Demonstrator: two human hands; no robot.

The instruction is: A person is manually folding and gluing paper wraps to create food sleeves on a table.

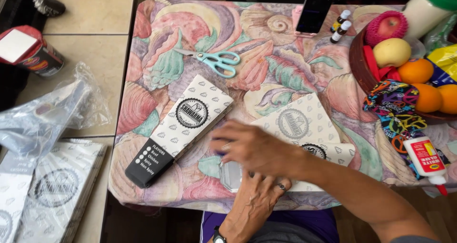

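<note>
Teal scissors (214, 60), glue bottle (427, 160), fruit basket (358, 64)

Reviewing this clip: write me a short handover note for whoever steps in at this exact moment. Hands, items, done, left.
Right hand: reaches across, flat on the white patterned paper sheets at the table's near edge; grip unclear.
Left hand: below it, pressing the same sheets beside a small clear plastic piece.
Folded white-and-black paper sleeve lies finished-looking to the left; teal scissors beyond it, white glue bottle at right.
Flat sleeve stack waits on the floor.
Done: one sleeve, apparently. Left: the sheets under the hands.
</note>
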